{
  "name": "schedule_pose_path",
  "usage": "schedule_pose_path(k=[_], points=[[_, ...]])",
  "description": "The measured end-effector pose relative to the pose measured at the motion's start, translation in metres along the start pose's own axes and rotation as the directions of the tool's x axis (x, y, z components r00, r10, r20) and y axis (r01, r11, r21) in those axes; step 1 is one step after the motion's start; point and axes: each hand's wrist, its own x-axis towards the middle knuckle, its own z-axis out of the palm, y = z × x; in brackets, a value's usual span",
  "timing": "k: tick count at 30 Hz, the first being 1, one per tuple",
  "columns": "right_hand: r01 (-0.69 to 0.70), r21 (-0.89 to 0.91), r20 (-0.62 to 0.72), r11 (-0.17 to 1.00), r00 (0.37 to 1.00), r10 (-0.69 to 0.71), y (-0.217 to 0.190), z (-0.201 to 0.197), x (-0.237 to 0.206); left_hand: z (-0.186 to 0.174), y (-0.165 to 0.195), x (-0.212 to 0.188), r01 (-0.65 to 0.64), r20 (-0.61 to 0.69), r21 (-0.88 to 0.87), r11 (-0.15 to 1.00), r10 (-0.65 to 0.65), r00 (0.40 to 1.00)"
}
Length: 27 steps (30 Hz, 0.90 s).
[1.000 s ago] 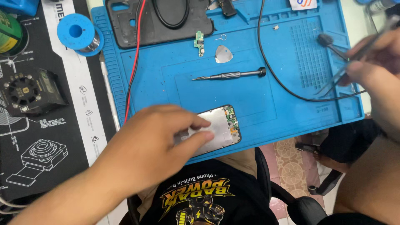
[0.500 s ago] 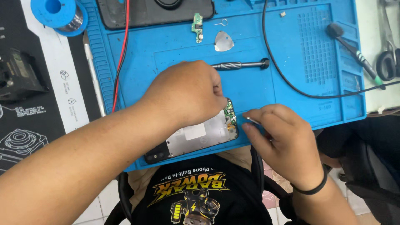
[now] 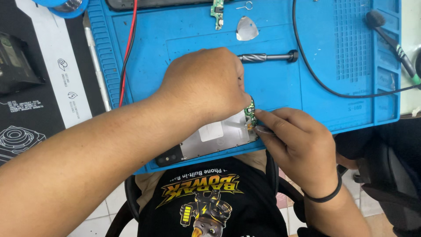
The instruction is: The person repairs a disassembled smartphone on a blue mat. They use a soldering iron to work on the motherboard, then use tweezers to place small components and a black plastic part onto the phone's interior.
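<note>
Surface: blue silicone repair mat [image 3: 184,39] on a workbench, with a black printed mat [image 3: 26,109] to its 9 o'clock side.
Nearest: black printed T-shirt [image 3: 206,197] of the seated person, at the 6 o'clock edge of the view.
Thing in hand: opened phone with a silver metal frame [image 3: 215,136], lying flat on the mat's near edge; its long axis runs from about 8 o'clock to 2 o'clock.
Board end: small green circuit board [image 3: 250,112] sits at the phone's 2 o'clock end, just where both hands meet.
Left hand [image 3: 206,85]: palm down over the phone's upper part, pressing it to the mat, fingers bent onto the frame beside the green board.
Right hand [image 3: 298,145]: comes in from 4 o'clock, fingers pinched shut on a thin metal tool [image 3: 263,130] whose tip touches the board end; what kind of tool cannot be told.
Nearer hand: the right one, its tip already at the board, which lies at 10 o'clock from its grip.
Farther: black-handled metal screwdriver bit [image 3: 267,56] at 12 o'clock, lying crosswise.
Farthest: grey triangular plastic pick [image 3: 246,30], a second green board strip [image 3: 216,11], black cable [image 3: 307,70], red wire [image 3: 128,48].
</note>
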Motion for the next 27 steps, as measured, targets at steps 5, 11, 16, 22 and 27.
schedule_pose_path(k=[5, 11, 16, 22, 27], points=[[0.013, -0.015, 0.016, 1.000, 1.000, -0.012, -0.004, -0.002, 0.002, 0.001, -0.001, -0.003, -0.020, -0.021, -0.003, 1.000, 0.020, 1.000], [-0.059, 0.155, 0.051, 0.986, 0.997, 0.052, 0.007, -0.020, -0.007, 0.004, -0.005, -0.009, -0.048, -0.056, -0.054, 0.997, 0.045, 0.997], [-0.177, 0.080, -0.299, 0.981, 0.935, 0.193, 0.037, -0.028, -0.042, 0.006, -0.006, -0.009, -0.088, -0.089, -0.068, 0.994, 0.082, 0.993], [-0.178, 0.871, -0.043, 0.458, 0.901, 0.432, 0.065, -0.032, -0.048, 0.006, -0.005, -0.007, -0.048, -0.057, -0.043, 0.998, 0.046, 0.997], [-0.558, 0.658, 0.315, 0.505, 0.814, 0.489, 0.063, -0.052, -0.038, 0.008, -0.004, -0.006, -0.104, -0.110, -0.005, 0.995, 0.103, 0.989]])
